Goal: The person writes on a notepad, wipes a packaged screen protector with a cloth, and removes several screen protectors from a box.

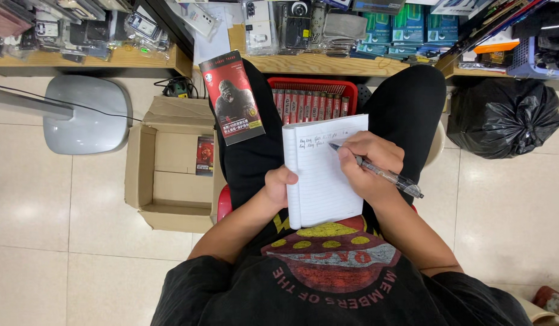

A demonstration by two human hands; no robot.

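Observation:
A white lined notepad (320, 175) rests on my lap, with two handwritten lines at its top. My left hand (280, 185) grips its left edge, thumb on the page. My right hand (369, 165) holds a clear-barrelled pen (381, 173) with its tip on the second written line. A red and black flat package with a gorilla picture (232, 98) lies balanced on my left knee, apart from both hands.
An open cardboard box (166, 164) with one similar package inside stands on the tiled floor at my left. A red basket (313, 96) of several packages sits between my knees. A black rubbish bag (503, 118) is at right, a grey fan base (89, 115) at left, stocked shelves beyond.

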